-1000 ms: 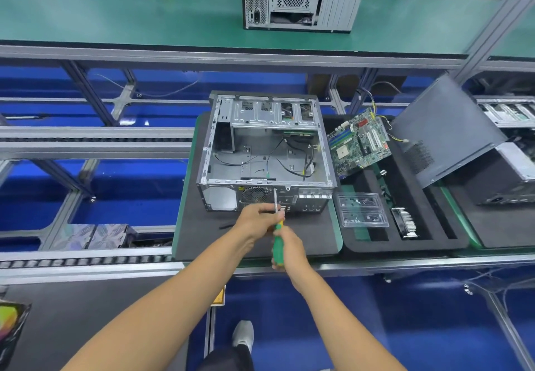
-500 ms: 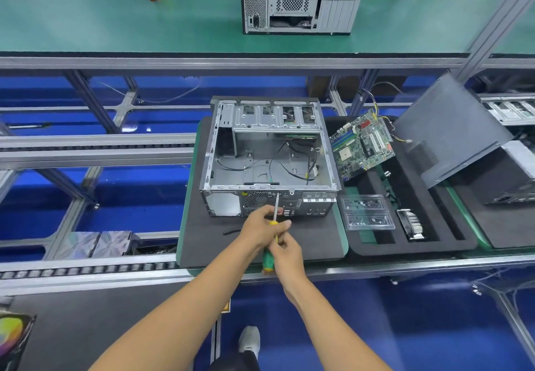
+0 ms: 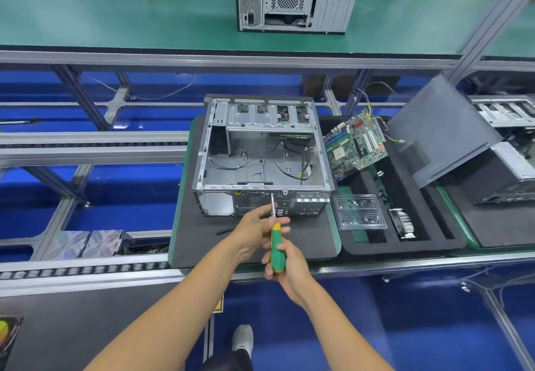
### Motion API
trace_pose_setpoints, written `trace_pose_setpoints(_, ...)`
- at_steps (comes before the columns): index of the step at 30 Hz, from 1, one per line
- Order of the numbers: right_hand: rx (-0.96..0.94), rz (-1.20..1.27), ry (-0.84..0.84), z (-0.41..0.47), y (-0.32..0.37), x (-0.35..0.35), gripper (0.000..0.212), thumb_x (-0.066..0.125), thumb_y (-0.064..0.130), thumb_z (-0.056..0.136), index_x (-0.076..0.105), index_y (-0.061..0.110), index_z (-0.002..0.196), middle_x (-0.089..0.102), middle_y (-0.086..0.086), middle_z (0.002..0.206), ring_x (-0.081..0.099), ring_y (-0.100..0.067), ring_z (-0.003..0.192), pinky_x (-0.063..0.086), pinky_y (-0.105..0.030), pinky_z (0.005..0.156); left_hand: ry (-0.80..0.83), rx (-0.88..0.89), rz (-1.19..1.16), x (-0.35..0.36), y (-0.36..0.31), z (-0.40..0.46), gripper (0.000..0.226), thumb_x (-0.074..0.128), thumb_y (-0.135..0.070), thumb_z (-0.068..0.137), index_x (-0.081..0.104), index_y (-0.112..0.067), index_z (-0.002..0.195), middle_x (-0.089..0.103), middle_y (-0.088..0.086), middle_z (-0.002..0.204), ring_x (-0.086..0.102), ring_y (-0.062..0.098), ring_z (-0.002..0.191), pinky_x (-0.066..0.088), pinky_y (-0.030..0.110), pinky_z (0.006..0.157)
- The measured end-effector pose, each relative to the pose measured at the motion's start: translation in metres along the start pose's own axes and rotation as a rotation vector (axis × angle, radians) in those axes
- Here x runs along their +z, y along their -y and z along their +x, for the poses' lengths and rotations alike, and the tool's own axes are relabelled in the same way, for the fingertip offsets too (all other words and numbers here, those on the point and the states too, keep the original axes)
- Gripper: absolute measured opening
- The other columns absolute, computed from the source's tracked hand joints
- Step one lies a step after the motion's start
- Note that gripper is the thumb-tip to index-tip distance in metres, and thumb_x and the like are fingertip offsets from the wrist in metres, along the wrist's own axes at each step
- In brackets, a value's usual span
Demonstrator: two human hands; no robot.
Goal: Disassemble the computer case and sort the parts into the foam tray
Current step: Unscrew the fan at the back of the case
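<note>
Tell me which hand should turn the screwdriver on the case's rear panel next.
Right hand: it grips the screwdriver handle. The left hand only steadies the shaft near the computer case.

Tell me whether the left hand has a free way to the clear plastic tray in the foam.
Probably not directly. The left hand steadies the screwdriver shaft, and the right hand, gripping the handle, sits between it and the clear plastic tray. Nothing covers the tray itself.

A grey metal conveyor bench (image 3: 376, 266) carries a green-edged board with a black mat (image 3: 202, 240), the opened silver computer case (image 3: 260, 156) on it. Just beside, a black foam tray (image 3: 428, 243) holds a green motherboard (image 3: 354, 143), tilted.
</note>
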State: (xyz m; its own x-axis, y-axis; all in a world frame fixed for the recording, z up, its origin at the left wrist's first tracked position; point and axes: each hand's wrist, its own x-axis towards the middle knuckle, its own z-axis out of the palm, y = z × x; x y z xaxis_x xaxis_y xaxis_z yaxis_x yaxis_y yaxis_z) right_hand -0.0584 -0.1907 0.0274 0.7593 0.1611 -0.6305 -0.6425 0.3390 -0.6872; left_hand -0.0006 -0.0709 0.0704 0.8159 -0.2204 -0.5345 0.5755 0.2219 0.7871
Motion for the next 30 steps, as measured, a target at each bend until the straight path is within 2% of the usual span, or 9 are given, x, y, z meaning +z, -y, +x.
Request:
trace_pose_setpoints(5, -0.091, -0.204, -0.118, 0.007, -0.005, 0.009, 0.022, 0.047, 0.021, 0.097, 0.068, 0.022, 0.104, 0.074, -0.002, 0.08, 0.067, -0.031, 0.056, 0.052, -0.031, 0.05, -0.057, 0.062, 0.424, -0.001, 0.003, 0.002, 0.056, 0.073, -0.023, 0.096, 0.047, -0.032, 0.145, 0.066, 0.012, 0.092, 0.06, 0.017, 0.077, 0.053, 0.021, 0.06)
trace_pose_setpoints(7, -0.133, -0.273, -0.173, 0.009, -0.007, 0.009, 0.019, 0.051, 0.024, 0.099, 0.07, 0.026, 0.099, 0.073, 0.004, 0.081, 0.068, -0.028, 0.057, 0.054, -0.031, 0.05, -0.065, 0.067, 0.538, -0.003, 0.001, 0.004, 0.066, 0.078, -0.019, 0.091, 0.046, -0.033, 0.147, 0.071, 0.019, 0.088, 0.063, 0.021, 0.077, 0.057, 0.027, 0.076)
trace_pose_setpoints(9, -0.164, -0.305, -0.227, 0.01, -0.007, 0.006, 0.011, 0.058, 0.022, 0.095, 0.06, 0.013, 0.089, 0.071, 0.001, 0.078, 0.064, -0.019, 0.055, 0.054, -0.03, 0.05, -0.122, 0.069, 0.615, -0.005, -0.001, 0.007, 0.067, 0.082, -0.021, 0.087, 0.05, -0.03, 0.146, 0.076, 0.02, 0.094, 0.07, 0.023, 0.084, 0.055, 0.037, 0.092)
trace_pose_setpoints(12, -0.162, -0.291, -0.215, 0.011, -0.003, 0.003, 0.017, 0.06, 0.013, 0.091, 0.045, 0.013, 0.081, 0.07, -0.005, 0.073, 0.056, -0.013, 0.049, 0.05, -0.029, 0.048, -0.124, 0.041, 0.488, -0.005, 0.001, 0.009, 0.064, 0.081, -0.014, 0.088, 0.051, -0.015, 0.144, 0.076, 0.012, 0.093, 0.072, 0.017, 0.087, 0.055, 0.033, 0.09)
trace_pose_setpoints(15, 0.012, -0.119, -0.104, 0.007, 0.002, 0.005, 0.013, 0.051, 0.022, 0.091, 0.055, 0.009, 0.091, 0.065, -0.011, 0.072, 0.051, -0.02, 0.047, 0.041, -0.028, 0.047, -0.112, -0.002, 0.316, -0.004, 0.001, 0.005, 0.047, 0.069, 0.004, 0.093, 0.055, -0.002, 0.138, 0.075, 0.018, 0.099, 0.069, 0.021, 0.085, 0.054, 0.029, 0.08)
trace_pose_setpoints(21, 0.07, 0.016, 0.082, 0.006, -0.002, -0.011, 0.038, 0.036, 0.029, 0.098, 0.063, 0.004, 0.107, 0.067, -0.02, 0.081, 0.056, -0.023, 0.054, 0.048, -0.029, 0.053, 0.004, -0.036, 0.029, -0.007, 0.001, -0.005, 0.042, 0.045, 0.014, 0.101, 0.057, -0.008, 0.134, 0.073, 0.023, 0.115, 0.073, 0.03, 0.101, 0.048, 0.027, 0.058)
trace_pose_setpoints(24, -0.008, -0.098, 0.009, 0.009, -0.002, -0.009, 0.031, 0.047, 0.026, 0.089, 0.063, 0.004, 0.106, 0.071, -0.022, 0.081, 0.063, -0.024, 0.057, 0.052, -0.03, 0.054, 0.055, -0.044, -0.02, -0.007, 0.003, -0.005, 0.033, 0.051, 0.0, 0.104, 0.058, -0.015, 0.132, 0.07, 0.021, 0.123, 0.068, 0.031, 0.116, 0.058, 0.029, 0.073)
trace_pose_setpoints(26, -0.036, -0.168, -0.058, 0.012, -0.003, -0.006, 0.024, 0.053, 0.024, 0.084, 0.062, 0.007, 0.099, 0.073, -0.02, 0.081, 0.067, -0.026, 0.059, 0.055, -0.032, 0.055, 0.028, -0.015, 0.163, -0.006, 0.004, -0.003, 0.034, 0.064, -0.018, 0.1, 0.058, -0.022, 0.133, 0.069, 0.015, 0.115, 0.066, 0.021, 0.108, 0.056, 0.034, 0.095)
trace_pose_setpoints(30, -0.114, -0.248, -0.156, 0.016, -0.005, -0.002, 0.018, 0.062, 0.029, 0.074, 0.063, 0.013, 0.083, 0.073, -0.006, 0.077, 0.071, -0.023, 0.063, 0.061, -0.043, 0.064, -0.071, 0.072, 0.427, -0.006, 0.004, 0.004, 0.045, 0.081, -0.026, 0.087, 0.064, -0.026, 0.129, 0.069, -0.005, 0.073, 0.066, -0.003, 0.066, 0.05, 0.01, 0.066)
